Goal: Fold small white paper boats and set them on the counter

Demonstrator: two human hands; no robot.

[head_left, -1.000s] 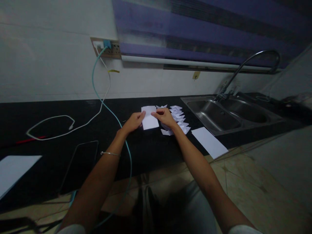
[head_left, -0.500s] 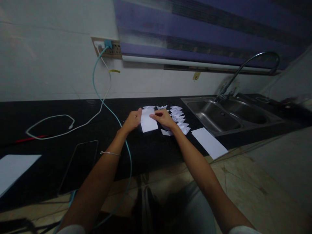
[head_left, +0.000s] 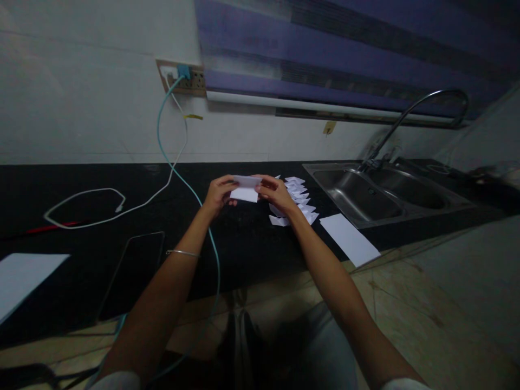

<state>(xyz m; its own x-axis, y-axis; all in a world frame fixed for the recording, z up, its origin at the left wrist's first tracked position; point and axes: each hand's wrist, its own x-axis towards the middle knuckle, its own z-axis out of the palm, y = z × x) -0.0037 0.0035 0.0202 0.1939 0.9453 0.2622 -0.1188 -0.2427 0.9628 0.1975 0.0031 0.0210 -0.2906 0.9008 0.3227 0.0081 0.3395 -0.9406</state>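
Note:
Between my two hands is a small white sheet of paper [head_left: 244, 193], bent across its width so that its upper part stands up in shade. My left hand [head_left: 220, 194] grips its left edge, fingers curled behind. On the opposite edge, my right hand [head_left: 275, 192] pinches the sheet with thumb and fingers. Just right of that hand, several folded white paper pieces [head_left: 298, 197] with pointed ends lie in a row on the black counter [head_left: 247, 254]. My right forearm partly covers the nearest ones.
A stack of white paper [head_left: 350, 239] lies by the steel sink [head_left: 353, 195] at right. More white paper [head_left: 28, 279] is at far left, near a dark phone [head_left: 132, 273]. A teal cable [head_left: 214, 249] and a white cable [head_left: 91, 224] cross the counter.
The paper was flat and upright in my hands; now it is bent over and looks shorter. My right hand has moved from the sheet's face to its right edge.

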